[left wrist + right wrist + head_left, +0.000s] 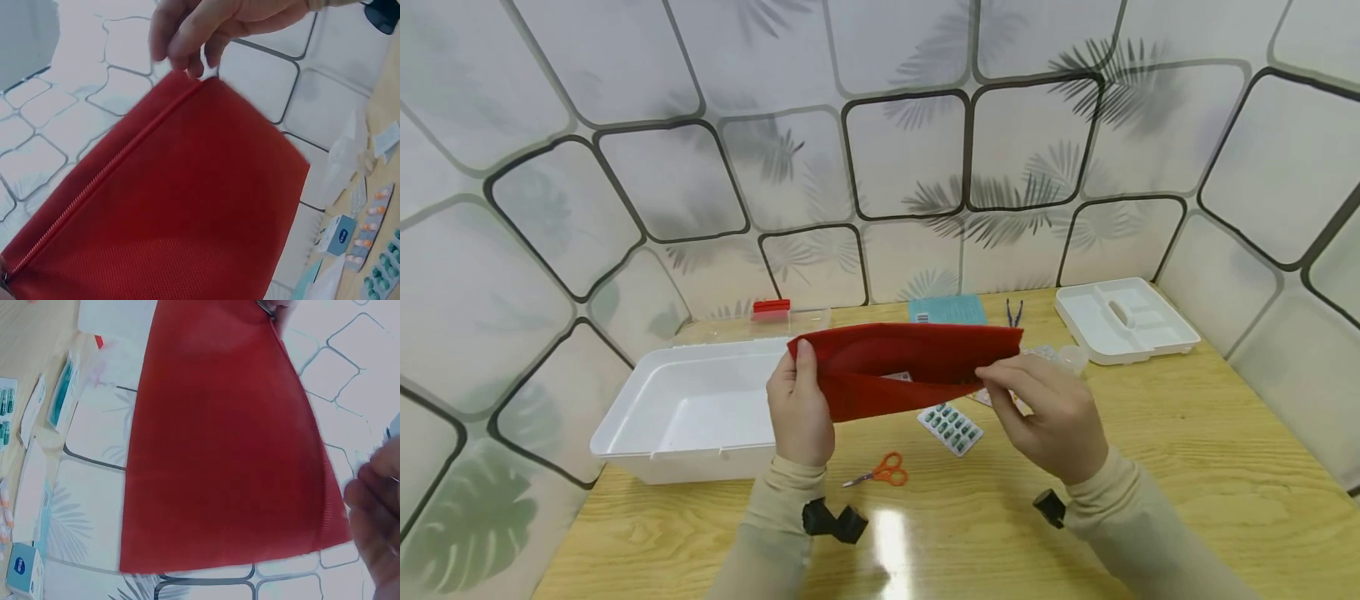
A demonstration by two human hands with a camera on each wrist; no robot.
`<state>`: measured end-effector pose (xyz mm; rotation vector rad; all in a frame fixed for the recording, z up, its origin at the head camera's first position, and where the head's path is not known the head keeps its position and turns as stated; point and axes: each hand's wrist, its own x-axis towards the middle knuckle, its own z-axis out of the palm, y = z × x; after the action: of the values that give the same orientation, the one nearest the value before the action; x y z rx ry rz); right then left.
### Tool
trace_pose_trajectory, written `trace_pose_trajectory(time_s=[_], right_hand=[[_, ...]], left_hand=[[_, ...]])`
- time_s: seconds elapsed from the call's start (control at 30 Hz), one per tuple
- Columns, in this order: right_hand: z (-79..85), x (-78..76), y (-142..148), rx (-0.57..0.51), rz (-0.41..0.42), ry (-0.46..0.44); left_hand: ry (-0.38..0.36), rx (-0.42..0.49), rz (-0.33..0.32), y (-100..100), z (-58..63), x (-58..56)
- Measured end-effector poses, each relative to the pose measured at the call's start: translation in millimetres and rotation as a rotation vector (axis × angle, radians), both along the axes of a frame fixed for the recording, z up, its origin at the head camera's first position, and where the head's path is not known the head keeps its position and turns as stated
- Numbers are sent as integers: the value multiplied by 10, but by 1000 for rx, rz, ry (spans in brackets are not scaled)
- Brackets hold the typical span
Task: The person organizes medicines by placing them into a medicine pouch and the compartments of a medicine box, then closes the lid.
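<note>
A red fabric zip pouch (865, 398) is held up above the table between both hands, its long edge parted toward me. My left hand (801, 408) grips its left end, thumb on the near face. At the right end, my right hand (1048, 408) pinches the edge between thumb and fingers. The zip line and the pouch's face (187, 181) fill much of the left wrist view. A metal zip pull (265, 307) shows beside the left fingers. A small white printed piece (898, 377) appears between the pouch's panels; whether it lies inside, I cannot tell.
Below lie orange-handled scissors (889, 472) and a blister pack of green capsules (951, 428). A white bin (692, 400) stands left; a white compartment tray (1127, 321) sits back right. Behind are a teal packet (951, 308), blue tweezers (1015, 313), a red-handled clear lid (771, 308) and a small blue-white box (337, 235).
</note>
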<state>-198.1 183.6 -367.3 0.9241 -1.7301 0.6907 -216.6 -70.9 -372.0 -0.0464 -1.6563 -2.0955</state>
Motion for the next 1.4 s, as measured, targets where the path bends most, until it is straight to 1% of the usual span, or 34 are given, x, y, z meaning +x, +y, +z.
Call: trace_pose_trajectory(time_s=[0.03, 0.07, 0.1, 0.17, 0.2, 0.3, 0.37, 0.53, 0.6, 0.67, 0.73, 0.87, 1.0, 1.23, 1.4], right_hand=[[10, -8, 0, -47, -7, 32], [15, -19, 6, -83, -17, 43], [13, -33, 18, -106, -35, 34], [-18, -65, 60, -110, -92, -31], [-43, -86, 85, -93, -126, -84], [-167, -171, 147, -12, -224, -265], [-278, -234, 172, 50, -276, -411], [-500, -339, 153, 222, -366, -838], [-562, -353, 118, 293, -389, -980], [-631, -359, 79, 360, -410, -1098], [-701, -364, 40, 418, -426, -1174], [-831, -373, -36, 510, -455, -1250], [-920, -363, -94, 541, -466, -1258], [-962, -313, -141, 607, -491, -1154], [-959, -306, -143, 631, -495, -1148]], left_hand=[[-14, 45, 2, -16, 8, -10], [-27, 81, 7, -31, 17, -15], [-36, 114, 12, -45, 24, -23], [-44, 159, 33, -72, 35, -37], [-45, 176, 45, -84, 39, -43], [-35, 211, 72, -117, 46, -54], [-29, 231, 78, -135, 47, -58], [-45, 263, 79, -159, 48, -73], [-49, 273, 77, -158, 45, -81], [-56, 267, 72, -150, 39, -86], [-65, 254, 68, -136, 30, -89], [-102, 205, 60, -103, 8, -86], [-129, 176, 46, -74, -12, -83], [-120, 162, 28, -53, -23, -79], [-115, 156, 20, -61, -23, -75]])
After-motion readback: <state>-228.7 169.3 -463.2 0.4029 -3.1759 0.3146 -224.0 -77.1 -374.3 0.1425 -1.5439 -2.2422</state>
